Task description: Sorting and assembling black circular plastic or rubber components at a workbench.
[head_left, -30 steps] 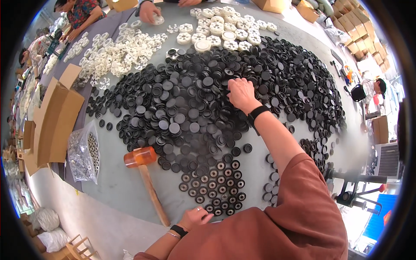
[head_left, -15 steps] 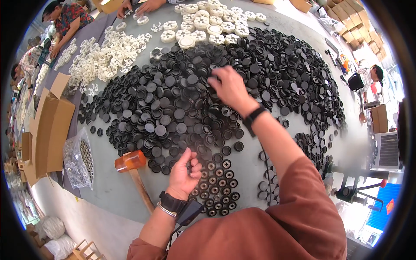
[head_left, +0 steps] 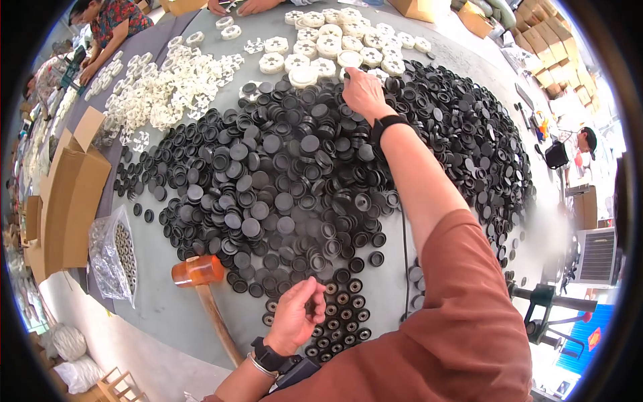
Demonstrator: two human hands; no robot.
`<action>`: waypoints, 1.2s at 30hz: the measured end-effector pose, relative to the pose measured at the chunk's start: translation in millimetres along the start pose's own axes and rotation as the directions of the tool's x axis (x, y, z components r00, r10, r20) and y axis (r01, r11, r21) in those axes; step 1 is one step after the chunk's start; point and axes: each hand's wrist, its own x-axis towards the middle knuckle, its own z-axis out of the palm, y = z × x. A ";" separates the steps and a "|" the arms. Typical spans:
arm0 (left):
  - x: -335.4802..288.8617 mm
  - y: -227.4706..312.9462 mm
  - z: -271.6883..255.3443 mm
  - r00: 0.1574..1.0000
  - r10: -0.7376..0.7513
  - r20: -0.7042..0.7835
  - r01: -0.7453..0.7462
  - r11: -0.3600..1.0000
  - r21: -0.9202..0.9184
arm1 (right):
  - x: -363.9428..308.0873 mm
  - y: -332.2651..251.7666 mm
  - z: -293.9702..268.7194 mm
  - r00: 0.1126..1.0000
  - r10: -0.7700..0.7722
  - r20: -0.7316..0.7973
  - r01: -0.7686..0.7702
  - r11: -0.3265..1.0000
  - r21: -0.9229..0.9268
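Observation:
My right hand (head_left: pixel 365 94) is stretched out to the far edge of a big pile of black round caps (head_left: pixel 268 181), beside the white round plastic parts (head_left: pixel 328 45). Its fingers are bent together around something dark and small that I cannot make out. Close to my body, my left hand (head_left: pixel 298 316) is curled, thumb against fingers; what is inside it is hidden. It hovers by rows of black caps with metal centres (head_left: pixel 343 313). An orange-headed mallet (head_left: pixel 198 271) with a wooden handle lies to its left.
Small white plastic pieces (head_left: pixel 167 90) are heaped at the far left. A clear bag of metal rings (head_left: pixel 124 251) and an open cardboard box (head_left: pixel 75 194) stand at the left edge. A green metal hand press (head_left: pixel 539 308) is at the right. Other people work at the far side.
My right hand has moved farther away, from over the black caps to the edge of the white parts. My left hand stays curled near the rows. The view has shifted slightly.

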 end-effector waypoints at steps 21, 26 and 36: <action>32.0 11.9 -10.2 0.973 0.017 0.228 0.110 0.841 -0.530 | -187.8 -95.2 -117.8 0.823 -0.144 0.549 -0.265 0.758 0.596; 23.8 10.1 -17.3 0.926 0.062 0.372 0.120 0.887 -0.445 | -120.5 -108.6 -77.9 0.887 -0.265 0.379 -0.005 0.814 0.581; -9.6 30.1 -43.8 0.857 0.500 -0.125 -0.382 0.779 0.497 | 7.0 -207.6 68.9 0.906 -0.281 0.317 0.332 0.936 -0.120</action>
